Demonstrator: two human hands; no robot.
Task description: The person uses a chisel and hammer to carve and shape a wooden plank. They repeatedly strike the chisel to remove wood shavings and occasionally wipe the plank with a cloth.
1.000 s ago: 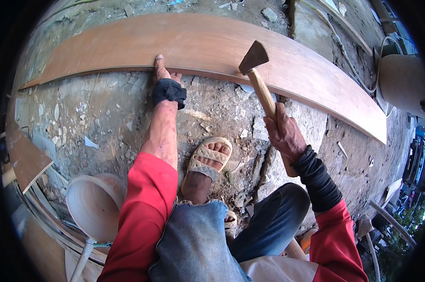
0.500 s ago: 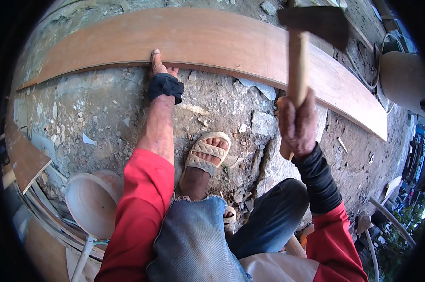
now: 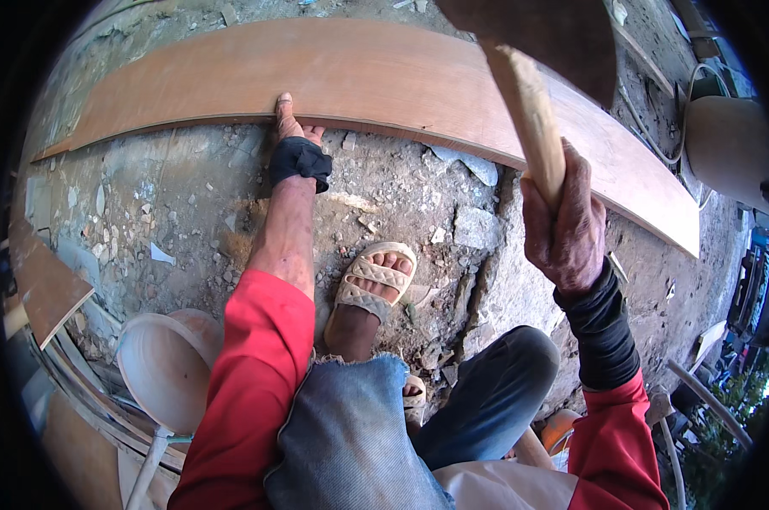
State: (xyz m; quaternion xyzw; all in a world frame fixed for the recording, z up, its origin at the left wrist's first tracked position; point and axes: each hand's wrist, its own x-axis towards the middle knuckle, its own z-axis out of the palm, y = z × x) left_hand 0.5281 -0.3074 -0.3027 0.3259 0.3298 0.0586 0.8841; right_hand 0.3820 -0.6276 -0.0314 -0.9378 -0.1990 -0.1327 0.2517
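Note:
A long reddish-brown wooden board (image 3: 333, 72) stretches across the far side of the ground, bowed by the lens. My left hand (image 3: 293, 127) grips its near edge, thumb on the top face and the other fingers partly hidden beneath. In my right hand (image 3: 570, 225) is a hatchet (image 3: 531, 115), held up by its pale wooden handle. Its wide dark head is raised over the board's right half, partly cut off by the top of the view. The right fingers are wrapped round the handle.
Stony ground with rubble lies around my sandaled foot (image 3: 374, 279). A broken concrete slab (image 3: 516, 285) is right of it. At lower left stand a whitish bucket (image 3: 165, 370) and a piece of board (image 3: 49, 285). A pale rounded container (image 3: 729, 144) sits at far right.
My right hand has moved slightly right and nearer to me, and the hatchet has tilted, its head now larger and further left. My left hand and the board have hardly shifted.

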